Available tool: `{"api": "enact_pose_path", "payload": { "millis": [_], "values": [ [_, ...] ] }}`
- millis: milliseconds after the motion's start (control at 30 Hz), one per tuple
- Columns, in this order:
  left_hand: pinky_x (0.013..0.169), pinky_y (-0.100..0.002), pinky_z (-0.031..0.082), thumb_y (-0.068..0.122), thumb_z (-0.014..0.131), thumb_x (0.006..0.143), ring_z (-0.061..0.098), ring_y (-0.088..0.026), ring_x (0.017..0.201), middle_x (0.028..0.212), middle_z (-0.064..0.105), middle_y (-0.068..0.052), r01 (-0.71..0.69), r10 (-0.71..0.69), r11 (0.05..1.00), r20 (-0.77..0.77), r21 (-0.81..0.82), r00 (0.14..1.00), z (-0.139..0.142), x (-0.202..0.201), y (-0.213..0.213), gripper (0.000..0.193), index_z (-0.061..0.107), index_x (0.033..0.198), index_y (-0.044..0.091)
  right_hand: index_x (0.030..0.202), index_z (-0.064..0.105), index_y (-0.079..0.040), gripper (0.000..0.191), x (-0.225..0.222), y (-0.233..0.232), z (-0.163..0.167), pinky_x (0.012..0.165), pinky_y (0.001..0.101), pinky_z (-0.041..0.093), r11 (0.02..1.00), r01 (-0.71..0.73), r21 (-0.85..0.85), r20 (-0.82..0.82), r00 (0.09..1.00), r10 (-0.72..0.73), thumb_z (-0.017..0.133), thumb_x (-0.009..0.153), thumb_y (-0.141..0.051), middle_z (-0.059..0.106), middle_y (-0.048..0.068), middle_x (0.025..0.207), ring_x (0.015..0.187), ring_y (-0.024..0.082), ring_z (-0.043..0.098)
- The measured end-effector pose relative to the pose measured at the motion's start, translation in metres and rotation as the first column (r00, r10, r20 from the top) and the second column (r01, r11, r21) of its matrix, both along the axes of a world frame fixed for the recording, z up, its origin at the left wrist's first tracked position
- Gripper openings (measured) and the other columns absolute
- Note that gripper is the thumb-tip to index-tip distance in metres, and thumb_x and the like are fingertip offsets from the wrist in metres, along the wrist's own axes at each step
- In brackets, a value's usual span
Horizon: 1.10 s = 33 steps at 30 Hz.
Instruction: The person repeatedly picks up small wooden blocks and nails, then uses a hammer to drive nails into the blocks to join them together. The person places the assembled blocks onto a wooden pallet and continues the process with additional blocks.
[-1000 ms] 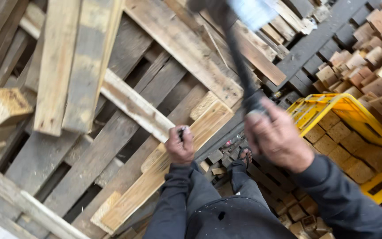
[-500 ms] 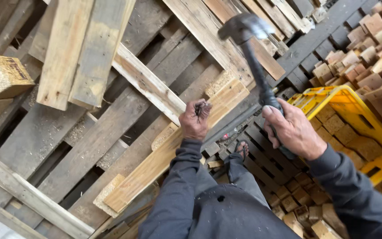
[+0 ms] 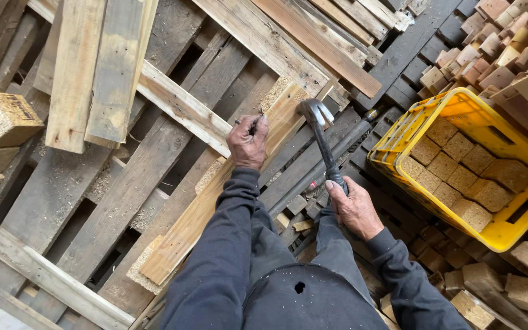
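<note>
right hand (image 3: 354, 208) clamped on hammer (image 3: 320, 137) at plank (image 3: 227, 189) edge; left hand (image 3: 247, 142) fingers pinched on a nail (image 3: 247, 122).

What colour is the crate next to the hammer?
Yellow; the crate shows clearly in the head view.

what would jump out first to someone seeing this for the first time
At centre, the right hand grips a hammer whose head sits low over a pale plank, while the left hand pinches what looks like a nail against that plank. To the right, a bright yellow crate of wood blocks stands out against the grey pallets.
</note>
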<state>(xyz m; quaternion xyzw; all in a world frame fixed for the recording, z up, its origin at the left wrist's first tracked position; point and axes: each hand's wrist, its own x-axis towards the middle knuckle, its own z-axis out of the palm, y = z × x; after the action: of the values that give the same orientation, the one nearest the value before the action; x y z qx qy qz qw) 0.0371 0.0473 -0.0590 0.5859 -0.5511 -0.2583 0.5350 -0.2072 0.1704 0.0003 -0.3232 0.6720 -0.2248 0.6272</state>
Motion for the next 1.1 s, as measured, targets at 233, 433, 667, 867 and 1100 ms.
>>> {"api": "enact_pose_path", "payload": {
  "millis": [233, 433, 667, 867, 1100],
  "values": [
    [0.061, -0.026, 0.057, 0.019, 0.074, 0.095, 0.067, -0.009, 0.071, 0.086, 0.075, -0.002, 0.115, -0.09, 0.977, -0.138, 0.179, 0.986, 0.012, -0.01, -0.02, 0.017, 0.077, 0.107, 0.007, 0.091, 0.057, -0.006, 0.033, 0.017, 0.014, 0.015, 0.04, 0.0261, 0.041, 0.982, 0.018, -0.19, -0.011, 1.0, -0.021, 0.065, 0.095, -0.038, 0.052, 0.0, 0.058, 0.043, 0.008, 0.047],
    [0.071, -0.029, 0.062, 0.022, 0.077, 0.095, 0.073, -0.014, 0.083, 0.096, 0.078, -0.005, 0.187, -0.193, 0.98, 0.088, 0.075, 0.977, 0.012, -0.008, -0.027, 0.012, 0.078, 0.105, 0.014, 0.091, 0.058, -0.002, 0.037, 0.019, 0.007, 0.027, 0.039, 0.0291, 0.036, 0.999, 0.037, 0.026, -0.014, 0.999, -0.037, 0.063, 0.097, -0.038, 0.049, 0.003, 0.057, 0.041, 0.011, 0.043],
    [0.072, -0.03, 0.062, 0.027, 0.078, 0.093, 0.074, -0.016, 0.079, 0.102, 0.08, -0.005, 0.188, -0.208, 0.972, 0.141, 0.137, 0.968, 0.017, -0.006, -0.023, 0.018, 0.08, 0.107, 0.017, 0.1, 0.057, -0.005, 0.027, 0.02, 0.017, 0.046, 0.046, 0.0231, 0.043, 0.889, 0.071, -0.452, 0.164, 0.986, 0.005, 0.062, 0.1, -0.032, 0.056, -0.003, 0.065, 0.05, 0.006, 0.049],
    [0.063, -0.029, 0.06, 0.024, 0.075, 0.093, 0.07, -0.015, 0.068, 0.089, 0.077, -0.004, 0.216, -0.236, 0.967, 0.16, 0.135, 0.959, 0.025, -0.002, -0.029, 0.017, 0.079, 0.109, 0.018, 0.098, 0.059, -0.001, 0.026, 0.032, -0.012, 0.062, 0.044, 0.0263, 0.041, 0.997, -0.01, -0.083, -0.002, 1.0, 0.01, 0.062, 0.102, -0.027, 0.055, 0.0, 0.066, 0.049, 0.009, 0.048],
    [0.062, -0.024, 0.061, 0.011, 0.053, 0.107, 0.067, -0.008, 0.072, 0.083, 0.069, -0.001, -0.12, 0.123, 0.992, -0.314, 0.028, 0.941, 0.025, 0.003, -0.039, 0.022, 0.067, 0.123, 0.012, 0.108, 0.063, 0.0, 0.051, 0.006, -0.058, 0.145, 0.06, 0.0356, 0.054, 0.526, 0.179, -0.831, 0.43, 0.807, 0.404, 0.074, 0.094, -0.048, 0.063, 0.009, 0.077, 0.059, 0.02, 0.061]
  ]
}}
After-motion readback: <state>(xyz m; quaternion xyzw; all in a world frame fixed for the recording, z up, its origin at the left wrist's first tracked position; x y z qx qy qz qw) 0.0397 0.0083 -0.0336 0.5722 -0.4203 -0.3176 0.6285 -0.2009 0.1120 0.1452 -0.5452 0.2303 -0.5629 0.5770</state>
